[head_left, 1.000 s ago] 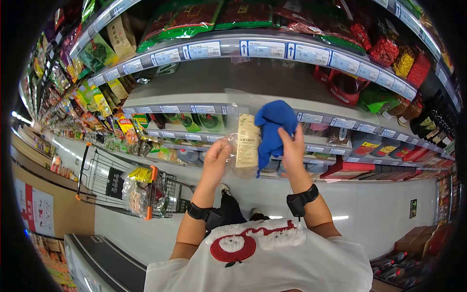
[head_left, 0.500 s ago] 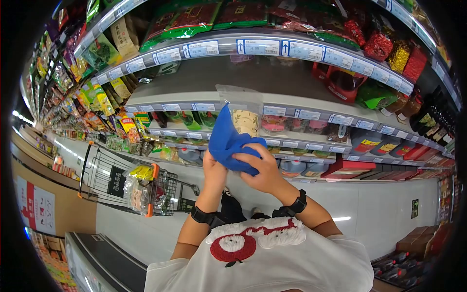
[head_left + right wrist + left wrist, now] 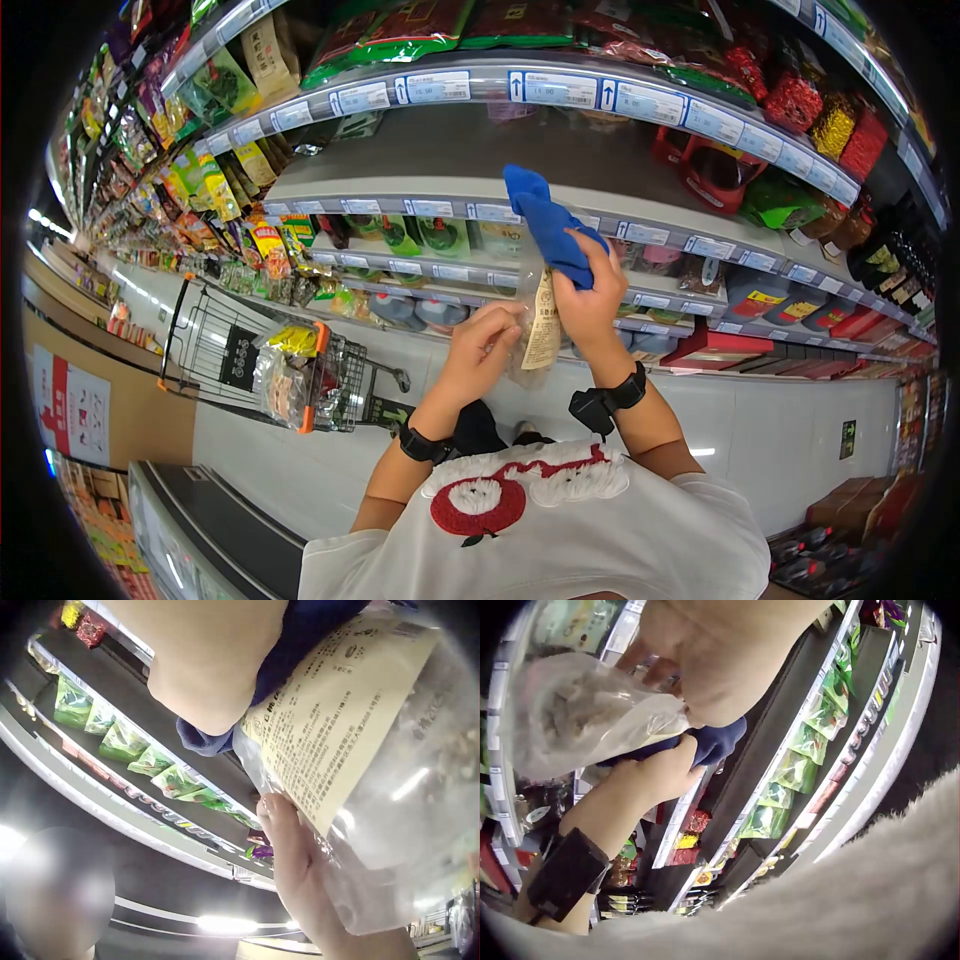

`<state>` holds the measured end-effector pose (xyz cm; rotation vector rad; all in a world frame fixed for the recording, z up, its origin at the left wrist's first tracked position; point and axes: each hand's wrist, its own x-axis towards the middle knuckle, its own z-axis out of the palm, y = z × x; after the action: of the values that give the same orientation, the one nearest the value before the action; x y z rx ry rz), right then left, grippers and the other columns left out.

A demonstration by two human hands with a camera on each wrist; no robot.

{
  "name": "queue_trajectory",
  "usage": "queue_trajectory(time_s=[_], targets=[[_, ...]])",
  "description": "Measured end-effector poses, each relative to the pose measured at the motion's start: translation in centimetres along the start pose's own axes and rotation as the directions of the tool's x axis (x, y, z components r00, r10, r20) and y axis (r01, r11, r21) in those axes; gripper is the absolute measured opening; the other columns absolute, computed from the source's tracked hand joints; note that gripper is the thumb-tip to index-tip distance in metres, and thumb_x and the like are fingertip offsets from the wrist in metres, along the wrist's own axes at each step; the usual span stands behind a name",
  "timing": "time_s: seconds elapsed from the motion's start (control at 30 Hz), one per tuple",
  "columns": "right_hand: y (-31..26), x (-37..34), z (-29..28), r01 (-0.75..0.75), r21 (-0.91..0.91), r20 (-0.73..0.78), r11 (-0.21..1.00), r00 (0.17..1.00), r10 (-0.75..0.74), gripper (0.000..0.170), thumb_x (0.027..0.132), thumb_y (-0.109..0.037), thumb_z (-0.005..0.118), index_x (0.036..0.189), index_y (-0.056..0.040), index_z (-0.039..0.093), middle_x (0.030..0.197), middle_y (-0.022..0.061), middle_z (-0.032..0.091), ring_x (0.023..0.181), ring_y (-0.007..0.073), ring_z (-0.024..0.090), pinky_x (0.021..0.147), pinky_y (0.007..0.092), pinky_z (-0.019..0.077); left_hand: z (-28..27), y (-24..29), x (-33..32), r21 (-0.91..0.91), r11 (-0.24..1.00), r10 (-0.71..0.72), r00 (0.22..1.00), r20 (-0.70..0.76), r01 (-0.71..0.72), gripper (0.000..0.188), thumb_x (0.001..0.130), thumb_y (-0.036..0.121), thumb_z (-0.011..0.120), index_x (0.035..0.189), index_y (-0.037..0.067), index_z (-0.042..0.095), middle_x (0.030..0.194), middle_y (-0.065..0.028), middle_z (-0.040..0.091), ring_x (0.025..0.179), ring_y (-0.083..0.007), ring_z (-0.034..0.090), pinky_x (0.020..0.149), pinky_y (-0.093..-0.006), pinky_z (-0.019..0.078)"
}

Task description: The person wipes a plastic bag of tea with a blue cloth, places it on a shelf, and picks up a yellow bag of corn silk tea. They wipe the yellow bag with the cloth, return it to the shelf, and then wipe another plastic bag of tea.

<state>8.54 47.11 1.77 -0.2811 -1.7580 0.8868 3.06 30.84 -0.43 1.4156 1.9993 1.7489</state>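
Note:
A clear plastic bag with a cream printed label (image 3: 541, 325) is held up in front of the shelves. My left hand (image 3: 482, 350) pinches the bag's near side edge between thumb and fingers. A blue cloth (image 3: 550, 225) lies bunched across the bag's upper part, and my right hand (image 3: 592, 290) grips it there with the thumb on top. In the right wrist view the label (image 3: 330, 727) shows rows of small print, and pale pieces show through the plastic. The left wrist view shows the bag's clear end (image 3: 577, 712) beside my left hand.
A wide grey shelf (image 3: 440, 160) with price tags runs behind the hands. Red and green packets (image 3: 400, 30) fill the shelf above. A red appliance-like item (image 3: 715, 170) sits at right. On the left stands a shopping cart (image 3: 205, 345) holding bagged goods.
The cloth went from the bag's right side to around its lower part, then up over its top end. My right hand moved with it; my left hand now pinches the bag's edge.

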Motion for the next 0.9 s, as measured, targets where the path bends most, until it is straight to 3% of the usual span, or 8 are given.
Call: queue_trajectory(time_s=[0.1, 0.2, 0.33, 0.43, 0.67, 0.77, 0.83, 0.9], targets=[[-0.1, -1.4, 0.5, 0.052, 0.009, 0.042, 0.999, 0.998, -0.052, 0.034, 0.057, -0.002, 0.061, 0.091, -0.0071, 0.063, 0.091, 0.0168, 0.058, 0.082, 0.0353, 0.059, 0.072, 0.0387, 0.0488, -0.3, 0.0, 0.0, -0.034, 0.999, -0.031, 0.999, -0.018, 0.030, 0.004, 0.083, 0.002, 0.054, 0.081, -0.002, 0.055, 0.100, -0.0107, 0.061, 0.064, -0.0102, 0.047, 0.055, -0.0222, 0.0370], [-0.5, -2.8, 1.0, 0.099, 0.052, 0.146, 0.994, 0.984, -0.106, 0.027, 0.053, -0.005, 0.063, 0.080, -0.0070, 0.061, 0.085, 0.0156, 0.056, 0.076, 0.0350, 0.057, 0.067, 0.0396, 0.0479, -0.1, -0.3, -0.1, -0.098, 0.993, -0.075, 0.990, -0.118, 0.063, 0.011, 0.083, -0.001, 0.052, 0.093, -0.003, 0.058, 0.097, -0.0087, 0.062, 0.074, -0.0097, 0.052, 0.065, -0.0226, 0.0420], [-1.9, -4.0, 1.3, 0.226, 0.064, 0.239, 0.972, 0.942, -0.235, 0.026, 0.052, -0.007, 0.066, 0.077, -0.0079, 0.059, 0.081, 0.0128, 0.054, 0.073, 0.0326, 0.056, 0.062, 0.0394, 0.0465, 0.0, -2.1, -0.6, -0.227, 0.973, -0.105, 0.968, -0.230, 0.051, 0.021, 0.082, 0.000, 0.055, 0.102, -0.002, 0.057, 0.098, -0.0060, 0.062, 0.086, -0.0107, 0.055, 0.077, -0.0240, 0.0440], [-2.0, -4.9, 1.4, 0.213, 0.101, 0.317, 0.972, 0.919, -0.234, 0.027, 0.052, -0.008, 0.067, 0.078, -0.0080, 0.058, 0.081, 0.0124, 0.054, 0.073, 0.0325, 0.055, 0.061, 0.0392, 0.0462, 0.2, -1.9, -0.6, -0.439, 0.894, -0.229, 0.932, -0.282, 0.087, 0.025, 0.080, 0.002, 0.058, 0.105, -0.001, 0.056, 0.099, -0.0046, 0.061, 0.090, -0.0108, 0.056, 0.080, -0.0244, 0.0437], [-1.9, -6.1, 0.8, 0.199, 0.177, 0.466, 0.964, 0.845, -0.260, 0.028, 0.050, -0.009, 0.065, 0.077, -0.0079, 0.058, 0.080, 0.0109, 0.052, 0.071, 0.0304, 0.055, 0.059, 0.0368, 0.0464, -0.6, -1.9, -0.1, -0.448, 0.893, -0.143, 0.917, -0.372, -0.043, 0.007, 0.089, 0.007, 0.051, 0.089, 0.000, 0.053, 0.099, -0.0048, 0.058, 0.076, -0.0050, 0.050, 0.068, -0.0197, 0.0419], [-1.4, -6.5, 0.8, 0.178, 0.185, 0.474, 0.966, 0.846, -0.246, 0.027, 0.050, -0.008, 0.064, 0.076, -0.0076, 0.058, 0.081, 0.0111, 0.053, 0.072, 0.0304, 0.055, 0.060, 0.0368, 0.0466, -0.7, -2.3, -0.5, -0.478, 0.878, -0.204, 0.903, -0.379, -0.002, 0.009, 0.091, 0.007, 0.048, 0.085, 0.001, 0.051, 0.103, -0.0069, 0.057, 0.078, -0.0052, 0.050, 0.068, -0.0191, 0.0413], [-0.8, -6.3, 0.6, 0.162, 0.191, 0.475, 0.968, 0.848, -0.235, 0.027, 0.050, -0.009, 0.064, 0.076, -0.0073, 0.058, 0.081, 0.0114, 0.054, 0.073, 0.0306, 0.055, 0.061, 0.0368, 0.0468, -0.8, -2.1, -0.3, -0.405, 0.914, -0.215, 0.868, -0.447, 0.018, 0.010, 0.092, 0.008, 0.047, 0.084, 0.001, 0.050, 0.104, -0.0073, 0.056, 0.078, -0.0049, 0.049, 0.068, -0.0189, 0.0404], [1.6, -7.0, 0.7, 0.035, 0.129, 0.459, 0.991, 0.884, -0.091, 0.025, 0.056, -0.007, 0.062, 0.081, -0.0056, 0.058, 0.083, 0.0120, 0.056, 0.075, 0.0298, 0.056, 0.064, 0.0352, 0.0474, -1.4, -1.8, -0.2, -0.376, 0.927, -0.208, 0.853, -0.478, 0.015, 0.011, 0.092, 0.010, 0.047, 0.084, 0.003, 0.049, 0.100, -0.0052, 0.056, 0.079, -0.0051, 0.048, 0.069, -0.0194, 0.0397]])
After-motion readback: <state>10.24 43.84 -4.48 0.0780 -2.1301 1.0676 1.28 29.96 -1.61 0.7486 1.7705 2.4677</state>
